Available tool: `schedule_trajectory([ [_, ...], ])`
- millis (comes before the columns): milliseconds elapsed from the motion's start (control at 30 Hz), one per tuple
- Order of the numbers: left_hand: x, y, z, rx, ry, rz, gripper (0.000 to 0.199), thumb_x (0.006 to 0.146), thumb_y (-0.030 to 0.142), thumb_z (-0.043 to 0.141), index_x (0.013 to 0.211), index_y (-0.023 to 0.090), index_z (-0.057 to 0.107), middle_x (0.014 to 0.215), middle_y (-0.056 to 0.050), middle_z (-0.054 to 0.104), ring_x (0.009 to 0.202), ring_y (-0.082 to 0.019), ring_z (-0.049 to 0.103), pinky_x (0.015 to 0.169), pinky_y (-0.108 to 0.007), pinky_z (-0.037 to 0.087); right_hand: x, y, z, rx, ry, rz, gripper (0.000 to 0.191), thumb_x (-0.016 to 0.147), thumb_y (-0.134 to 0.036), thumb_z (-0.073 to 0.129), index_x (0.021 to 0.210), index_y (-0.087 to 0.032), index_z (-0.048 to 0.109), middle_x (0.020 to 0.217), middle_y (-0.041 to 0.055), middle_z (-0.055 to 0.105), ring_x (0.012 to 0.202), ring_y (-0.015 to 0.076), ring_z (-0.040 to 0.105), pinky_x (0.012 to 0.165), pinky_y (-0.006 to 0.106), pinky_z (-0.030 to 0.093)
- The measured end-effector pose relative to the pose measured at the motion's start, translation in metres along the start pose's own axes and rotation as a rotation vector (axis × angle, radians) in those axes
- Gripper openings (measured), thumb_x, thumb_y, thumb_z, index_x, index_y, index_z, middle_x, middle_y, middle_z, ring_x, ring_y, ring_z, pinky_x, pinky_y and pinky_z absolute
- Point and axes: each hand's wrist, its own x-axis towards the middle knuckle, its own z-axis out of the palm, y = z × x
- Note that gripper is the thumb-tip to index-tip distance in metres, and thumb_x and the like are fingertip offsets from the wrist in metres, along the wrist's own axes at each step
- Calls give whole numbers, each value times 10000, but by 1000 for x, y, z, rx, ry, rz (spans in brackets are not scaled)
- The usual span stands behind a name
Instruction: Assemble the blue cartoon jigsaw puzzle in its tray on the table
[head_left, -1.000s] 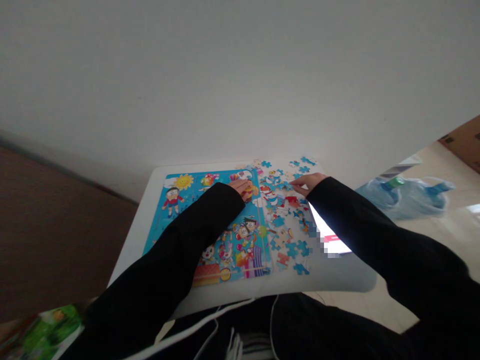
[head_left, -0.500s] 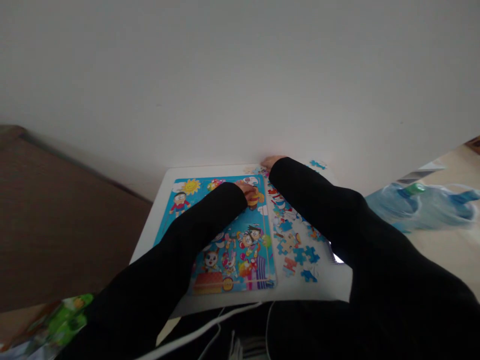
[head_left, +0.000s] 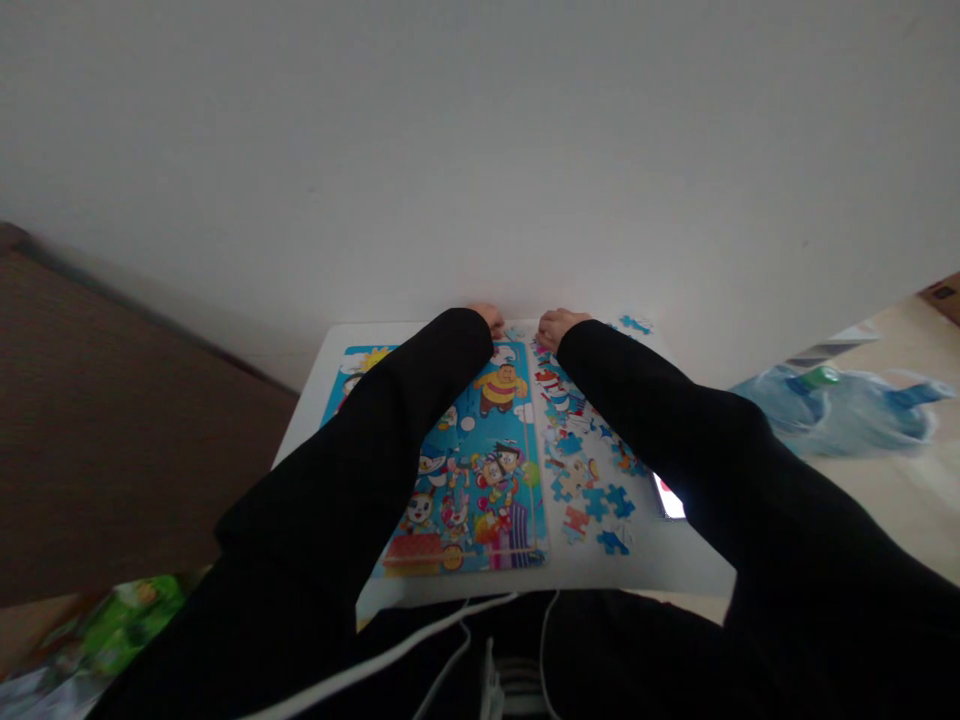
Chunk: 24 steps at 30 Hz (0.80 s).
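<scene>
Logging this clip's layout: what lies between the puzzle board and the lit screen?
In the head view, loose pieces lie between the board and the screen, with some table showing.

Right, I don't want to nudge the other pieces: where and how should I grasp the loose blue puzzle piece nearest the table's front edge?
Probably by two opposite edges, reaching down from the front side of the table. The blue puzzle piece seems to lie flat, leaving its notched rim to pinch, and the other loose pieces lie mostly farther back, towards the wall.
</scene>
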Motion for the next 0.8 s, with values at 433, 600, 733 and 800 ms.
schedule_trajectory([
  [433,-65,3,-27,-196,95,-237,278,844,321,485,993,175,669,785,-34,697,707,-128,637,629,-195,458,-22,6,13,683,30,324,291,841,-247,508,1102,-199,627,928,33,705,861,150,654,735,223,514],
  [600,-59,14,-17,-572,3,-228,228,834,239,521,981,142,666,759,-32,697,618,-102,629,590,-176,487,-37,15,19,1130,-67,494,175,808,-183,569,946,-150,673,792,58,714,692,139,671,513,170,508],
  [733,-34,33,-7,-514,11,-198,229,841,248,515,975,148,672,701,-19,686,578,-100,618,576,-180,483,-53,17,22,1158,-121,482,112,763,-218,633,841,-163,691,678,34,701,642,131,661,476,158,487],
  [800,-20,43,-3,-469,36,-179,234,840,270,521,973,156,677,701,-21,684,590,-102,617,591,-184,476,-65,9,23,1140,-146,448,133,763,-255,634,849,-173,692,657,23,695,627,127,658,487,164,488],
])
